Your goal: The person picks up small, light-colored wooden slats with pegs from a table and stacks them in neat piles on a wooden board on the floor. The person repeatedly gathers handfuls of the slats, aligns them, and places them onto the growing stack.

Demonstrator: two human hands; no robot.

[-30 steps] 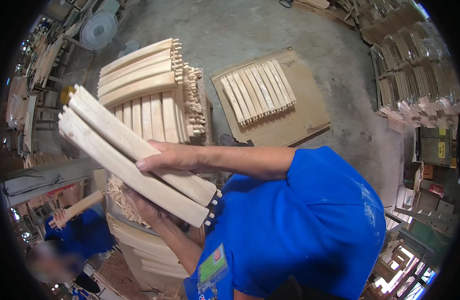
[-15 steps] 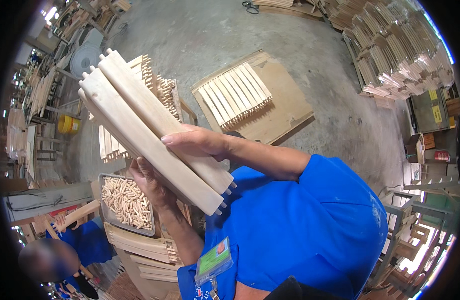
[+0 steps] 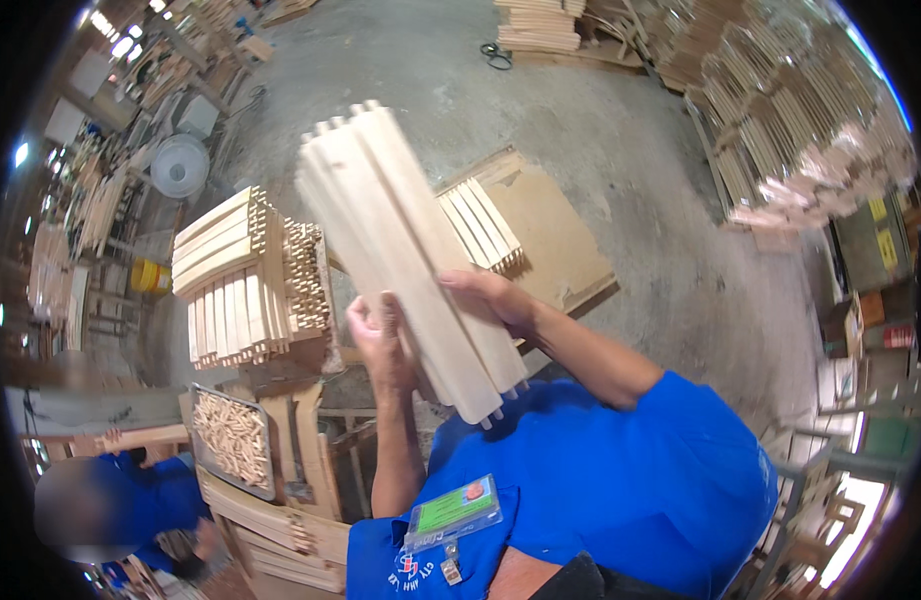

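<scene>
Several pale wooden slats (image 3: 405,235), with round dowel pegs at their ends, are held together as a slanting bundle in front of me. My left hand (image 3: 380,345) grips the bundle's left side from below, fingers partly hidden behind it. Across its right side lies my right hand (image 3: 490,297), thumb on top and the other fingers out of sight underneath. Behind the bundle, a row of similar slats (image 3: 477,222) rests on a flat brown board (image 3: 565,230), partly covered by what I hold. A tall pile of pegged slats (image 3: 225,300) stands to the left.
A grey tray (image 3: 271,470) of loose dowels sits at the lower left, near a hammer (image 3: 298,470) and more slats (image 3: 270,520). A co-worker in blue (image 3: 155,500) handles wood beyond. Wrapped slat stacks (image 3: 790,130) stand at the far right.
Both hands have carried the slat bundle to the right, from over the left pile toward the board, and turned it somewhat more upright. My view has also shifted.
</scene>
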